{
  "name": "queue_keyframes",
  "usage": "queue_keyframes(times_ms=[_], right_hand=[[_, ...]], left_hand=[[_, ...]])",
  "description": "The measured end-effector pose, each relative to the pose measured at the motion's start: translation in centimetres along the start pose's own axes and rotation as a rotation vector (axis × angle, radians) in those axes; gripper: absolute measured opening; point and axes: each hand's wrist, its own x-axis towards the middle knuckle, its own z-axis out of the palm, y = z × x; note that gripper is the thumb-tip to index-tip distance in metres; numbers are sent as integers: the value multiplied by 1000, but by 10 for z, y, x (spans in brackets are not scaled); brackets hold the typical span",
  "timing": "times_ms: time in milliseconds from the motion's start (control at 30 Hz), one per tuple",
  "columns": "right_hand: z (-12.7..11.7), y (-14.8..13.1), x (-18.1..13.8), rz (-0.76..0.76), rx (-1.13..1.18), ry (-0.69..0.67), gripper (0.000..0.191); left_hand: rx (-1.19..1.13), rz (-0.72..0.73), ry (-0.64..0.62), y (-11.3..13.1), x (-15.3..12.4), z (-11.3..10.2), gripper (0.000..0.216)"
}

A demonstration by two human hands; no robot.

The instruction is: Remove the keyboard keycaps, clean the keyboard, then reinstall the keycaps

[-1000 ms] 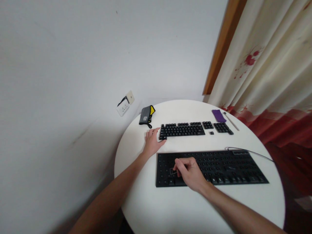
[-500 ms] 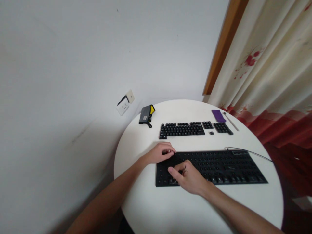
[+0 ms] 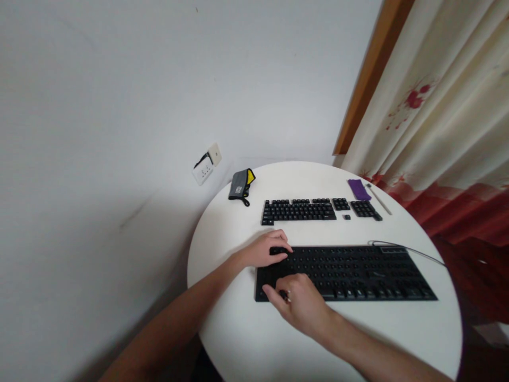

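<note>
A black keyboard with its keycaps off lies on the white table, its switches showing in rows. My left hand rests at the keyboard's far left corner, its thumb and fingers apart around a gap. Over the near left part of the board is my right hand, its fingers curled and its thumb reaching left. A small pale glint shows at its fingers, but what they hold is too small to make out. Beyond the board, loose black keycaps lie in keyboard order.
A grey and yellow folded cloth lies at the table's back left. At the back right are a purple cloth and a thin white stick. The keyboard's cable runs off the right edge. A single keycap sits apart.
My right hand has shifted slightly left and nearer to me over the keyboard. The fingers of my left hand have spread farther from its thumb. The view has tilted slightly.
</note>
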Motion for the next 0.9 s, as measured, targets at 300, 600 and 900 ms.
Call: queue_keyframes(times_ms=[300,600,900], right_hand=[[-5,12,4,175,251,-76,38],[-2,27,10,472,740,-201,37],[-33,35,23,303,681,184,40]], left_hand=[[-23,-7,-18,0,0,-3,22],[-33,-14,-22,-1,1,-3,21],[-38,-4,143,7,8,-6,22]])
